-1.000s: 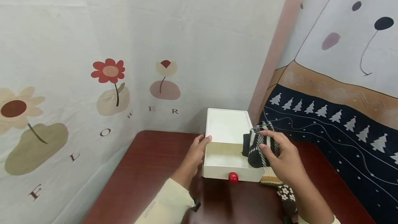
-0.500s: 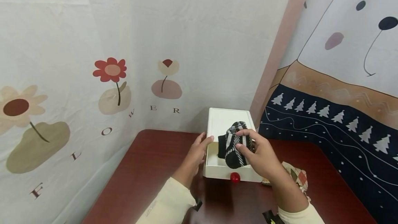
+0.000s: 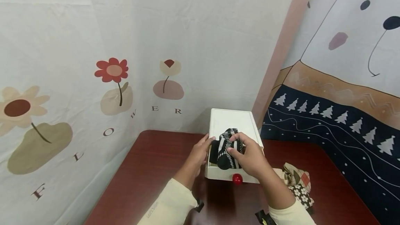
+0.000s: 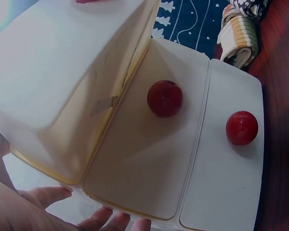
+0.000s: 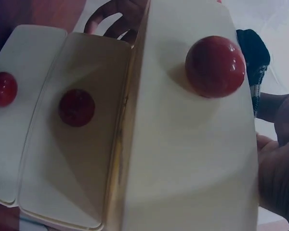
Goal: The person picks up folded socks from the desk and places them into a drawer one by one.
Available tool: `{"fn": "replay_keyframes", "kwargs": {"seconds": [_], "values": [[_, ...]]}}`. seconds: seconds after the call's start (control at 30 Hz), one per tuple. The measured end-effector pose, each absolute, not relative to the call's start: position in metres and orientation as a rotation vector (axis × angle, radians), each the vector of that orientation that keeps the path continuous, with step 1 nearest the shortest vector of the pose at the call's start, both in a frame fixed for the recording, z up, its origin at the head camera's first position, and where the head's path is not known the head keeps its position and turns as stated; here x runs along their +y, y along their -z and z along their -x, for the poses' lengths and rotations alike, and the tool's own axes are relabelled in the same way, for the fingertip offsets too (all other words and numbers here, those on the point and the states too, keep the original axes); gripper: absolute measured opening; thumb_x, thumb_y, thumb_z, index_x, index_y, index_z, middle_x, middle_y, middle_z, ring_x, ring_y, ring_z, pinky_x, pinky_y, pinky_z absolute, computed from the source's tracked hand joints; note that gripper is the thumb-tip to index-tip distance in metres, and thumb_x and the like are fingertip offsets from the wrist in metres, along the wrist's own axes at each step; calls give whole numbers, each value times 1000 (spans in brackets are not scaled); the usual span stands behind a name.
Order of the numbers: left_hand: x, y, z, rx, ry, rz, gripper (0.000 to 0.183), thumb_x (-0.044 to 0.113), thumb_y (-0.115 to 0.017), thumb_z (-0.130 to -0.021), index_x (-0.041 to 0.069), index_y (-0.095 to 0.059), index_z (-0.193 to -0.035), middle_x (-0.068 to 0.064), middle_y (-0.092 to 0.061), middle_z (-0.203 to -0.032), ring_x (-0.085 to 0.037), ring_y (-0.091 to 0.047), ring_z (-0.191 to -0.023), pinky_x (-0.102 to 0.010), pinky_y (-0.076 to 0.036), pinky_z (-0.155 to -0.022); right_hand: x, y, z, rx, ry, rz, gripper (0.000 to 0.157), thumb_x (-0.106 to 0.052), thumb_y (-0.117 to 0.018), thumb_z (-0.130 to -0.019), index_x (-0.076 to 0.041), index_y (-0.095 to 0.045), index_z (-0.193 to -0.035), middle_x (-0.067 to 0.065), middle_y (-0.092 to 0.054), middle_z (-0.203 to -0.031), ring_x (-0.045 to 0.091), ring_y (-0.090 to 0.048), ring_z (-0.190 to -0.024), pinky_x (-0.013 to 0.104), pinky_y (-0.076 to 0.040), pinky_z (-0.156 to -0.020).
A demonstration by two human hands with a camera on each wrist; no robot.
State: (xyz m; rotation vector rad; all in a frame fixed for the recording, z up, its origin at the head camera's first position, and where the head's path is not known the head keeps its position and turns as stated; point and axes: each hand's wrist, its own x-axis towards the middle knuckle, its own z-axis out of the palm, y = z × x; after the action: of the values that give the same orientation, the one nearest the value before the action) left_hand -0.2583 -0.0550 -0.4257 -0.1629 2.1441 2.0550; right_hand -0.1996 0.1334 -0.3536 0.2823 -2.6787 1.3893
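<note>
Over the pulled-out top drawer (image 3: 215, 173) of a small white drawer cabinet (image 3: 234, 122), my right hand (image 3: 252, 157) grips a black-and-white patterned pair of socks (image 3: 229, 153) between thumb and fingers. A round red knob (image 3: 237, 178) sits on the drawer's front. My left hand (image 3: 197, 153) rests along the cabinet's left side, its thumb near the top edge. Its extended fingers touch the side wall in the left wrist view. Past the drawer's front, the right wrist view shows a dark end of the socks (image 5: 253, 50); most of the drawer's inside is hidden.
Right of the cabinet on the dark red table (image 3: 150, 169) lie a diamond-patterned sock bundle (image 3: 300, 177) and a flower-patterned one (image 3: 301, 194). Below the open drawer, two shut drawers with red knobs (image 4: 164, 98) show. Printed cloth walls (image 3: 200, 44) stand behind.
My right hand has carried the black-and-white socks leftward from the drawer's right edge to over its left part. The left hand stays against the cabinet. The sock bundles at right are more visible.
</note>
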Motion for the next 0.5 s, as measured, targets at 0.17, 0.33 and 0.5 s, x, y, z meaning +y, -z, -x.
{"fn": "replay_keyframes", "kwargs": {"seconds": [0.17,0.33,0.5], "values": [[-56,426,258,2142,-2056,139,78,63,-60,-103,26,-43,-169,-19,-48,-170,-43,-50,-152,-69,-48,-113,123,355,195,-2720,-1200,-216,25,-13,-81,-99,-18,-66,-118,18,-76,-108,21,-61,-73,34,-53,-63],[-56,427,257,2140,-2049,130,79,62,-59,-103,26,-41,-170,-19,-46,-171,-44,-48,-154,-70,-46,-115,115,357,191,-2796,-1083,-196,24,-15,-80,-100,-20,-64,-117,16,-78,-117,24,-68,-88,35,-57,-72],[-56,427,257,2142,-2044,134,80,64,-60,-103,26,-40,-170,-18,-42,-174,-45,-45,-156,-71,-45,-115,111,358,192,-2881,-1010,-264,19,-14,-77,-102,-19,-65,-116,13,-76,-103,22,-64,-81,35,-54,-72]]}}
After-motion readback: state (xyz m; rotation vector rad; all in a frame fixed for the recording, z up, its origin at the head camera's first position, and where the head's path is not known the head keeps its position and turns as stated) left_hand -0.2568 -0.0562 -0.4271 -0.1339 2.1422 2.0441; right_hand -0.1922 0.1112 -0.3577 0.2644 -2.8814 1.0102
